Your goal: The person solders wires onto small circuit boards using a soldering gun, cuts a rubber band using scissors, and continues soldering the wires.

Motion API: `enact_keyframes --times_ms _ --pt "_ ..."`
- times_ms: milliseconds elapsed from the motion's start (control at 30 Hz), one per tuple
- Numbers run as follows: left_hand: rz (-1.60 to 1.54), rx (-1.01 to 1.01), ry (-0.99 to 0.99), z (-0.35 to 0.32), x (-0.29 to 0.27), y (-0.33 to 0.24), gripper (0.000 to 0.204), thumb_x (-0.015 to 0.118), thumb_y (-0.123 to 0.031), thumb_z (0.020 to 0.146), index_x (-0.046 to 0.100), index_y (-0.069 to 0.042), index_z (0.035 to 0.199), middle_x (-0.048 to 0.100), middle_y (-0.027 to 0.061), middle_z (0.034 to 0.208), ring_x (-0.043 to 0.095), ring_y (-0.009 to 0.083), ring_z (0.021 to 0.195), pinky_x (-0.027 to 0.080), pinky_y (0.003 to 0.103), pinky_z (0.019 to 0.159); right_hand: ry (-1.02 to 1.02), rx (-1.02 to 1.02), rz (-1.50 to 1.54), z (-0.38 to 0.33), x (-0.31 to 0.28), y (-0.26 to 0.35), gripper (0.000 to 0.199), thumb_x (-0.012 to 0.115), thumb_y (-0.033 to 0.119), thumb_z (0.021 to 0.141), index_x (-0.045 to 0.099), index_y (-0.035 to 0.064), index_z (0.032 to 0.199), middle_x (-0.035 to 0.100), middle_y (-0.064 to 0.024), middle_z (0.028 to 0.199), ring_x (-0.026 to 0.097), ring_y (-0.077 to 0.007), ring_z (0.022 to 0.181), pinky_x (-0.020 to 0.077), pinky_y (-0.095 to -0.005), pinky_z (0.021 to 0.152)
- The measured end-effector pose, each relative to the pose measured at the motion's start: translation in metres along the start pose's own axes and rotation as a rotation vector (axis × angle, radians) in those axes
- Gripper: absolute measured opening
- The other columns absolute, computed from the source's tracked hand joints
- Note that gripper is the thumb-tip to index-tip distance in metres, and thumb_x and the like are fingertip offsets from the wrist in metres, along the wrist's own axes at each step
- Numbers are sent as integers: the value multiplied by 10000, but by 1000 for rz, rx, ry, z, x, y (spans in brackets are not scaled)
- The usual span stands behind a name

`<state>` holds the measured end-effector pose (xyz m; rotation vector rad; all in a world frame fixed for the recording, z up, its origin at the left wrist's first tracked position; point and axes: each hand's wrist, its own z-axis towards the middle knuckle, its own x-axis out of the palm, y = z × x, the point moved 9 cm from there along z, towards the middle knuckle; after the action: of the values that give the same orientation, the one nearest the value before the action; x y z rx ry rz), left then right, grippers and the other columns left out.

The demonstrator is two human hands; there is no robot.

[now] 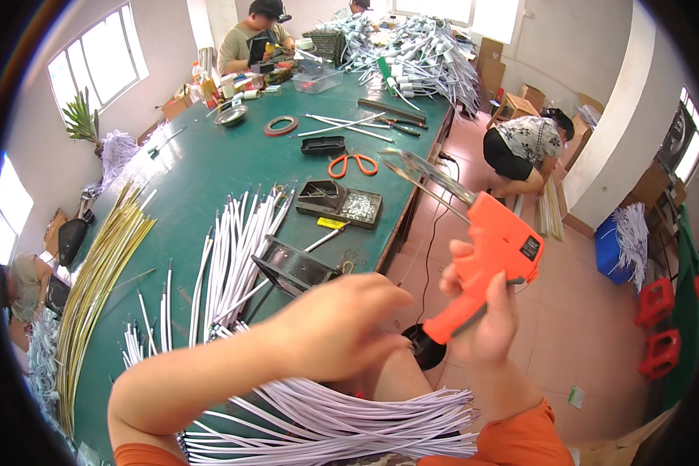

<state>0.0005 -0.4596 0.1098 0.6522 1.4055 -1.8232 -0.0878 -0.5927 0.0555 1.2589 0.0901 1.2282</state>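
My right hand grips the handle of an orange soldering gun, held up right of the table. Its metal tip and thin guide rod point up and to the left. My left hand hovers palm-down above the table's near edge, lower left of the soldering gun. Its fingers are bent and blurred, and whatever may be under them is hidden. Below both forearms, a thick bundle of white cables lies across my lap. Just beyond my left hand stands a black open holder.
On the green table lie another white cable bundle, yellowish rods, a compartmented tin, orange-handled scissors and a tape roll. A cable heap and a seated person are beyond; another person crouches right.
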Motion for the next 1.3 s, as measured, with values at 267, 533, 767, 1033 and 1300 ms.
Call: enact_keyframes --times_ms 267,533,767,1033,1300 --pt "-379 -276 -339 -17 -10 9 658 678 11 795 371 -22 1377 573 128 1111 603 212 1035 487 333 880 524 -167 -534 -18 106 4 629 588 273 983 329 -46 1459 366 -221 1489 405 -330 1354 336 -389 1099" --pt "-889 -301 -854 -106 -88 48 450 671 -17 782 522 -21 1206 586 63 725 575 157 612 498 339 686 253 -178 -693 151 46 -30 168 646 142 920 686 12 1017 669 -58 839 594 -120 731 493 -258 691" --pt "-1251 -112 -687 -126 -72 54 422 689 -124 776 554 -44 1167 520 32 619 562 187 586 483 407 732 445 -7 -1654 279 17 -236 345 640 179 863 607 45 1179 665 -223 1127 636 -369 1085 521 -466 924" --pt "-1370 -16 -629 -161 -71 44 431 642 -75 797 559 -61 1219 480 13 603 555 185 602 452 397 710 599 28 -1982 273 28 -254 306 593 86 884 567 37 1184 617 -227 1204 621 -410 1111 535 -468 920" --pt "-1432 59 -611 -167 -66 24 439 642 -56 792 565 -47 1223 499 18 610 561 188 592 467 393 724 222 -57 -1184 284 -34 -157 280 548 -4 831 504 20 1106 630 -157 1023 667 -307 944 570 -425 812"
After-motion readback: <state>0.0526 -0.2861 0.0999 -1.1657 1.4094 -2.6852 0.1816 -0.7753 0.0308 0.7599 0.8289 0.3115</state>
